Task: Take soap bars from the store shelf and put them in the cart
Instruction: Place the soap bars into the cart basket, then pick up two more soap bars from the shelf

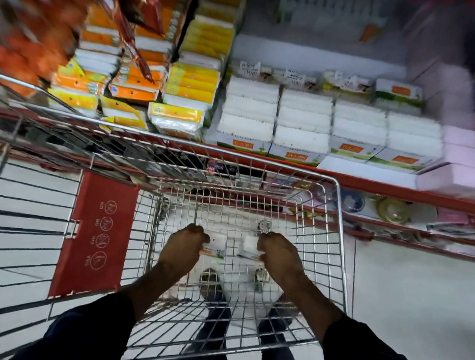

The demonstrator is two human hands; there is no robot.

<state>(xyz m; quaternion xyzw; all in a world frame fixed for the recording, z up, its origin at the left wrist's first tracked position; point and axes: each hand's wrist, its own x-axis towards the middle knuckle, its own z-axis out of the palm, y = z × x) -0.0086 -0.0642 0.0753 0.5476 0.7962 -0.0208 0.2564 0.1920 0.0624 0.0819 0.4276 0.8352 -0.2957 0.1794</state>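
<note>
Two hands reach down inside a wire cart (338,216), each closed on a small white soap pack: left hand (181,246) w/ fingers wrapped round the left pack (216,245), right hand (280,252) gripping the right pack (249,244). Both packs sit low in the basket, apart from each other, part hidden by knuckles and wire grid. A red fold-down seat flap (92,236) stands at the cart's left side. Beyond the rim, a shelf (372,184) carries rows of white packs (303,122), w/ orange-yellow packs (189,90) stacked to their left. Upper shelf area is motion-blurred; labels unreadable. Lower shelf items behind the wire are hard to make out.
</note>
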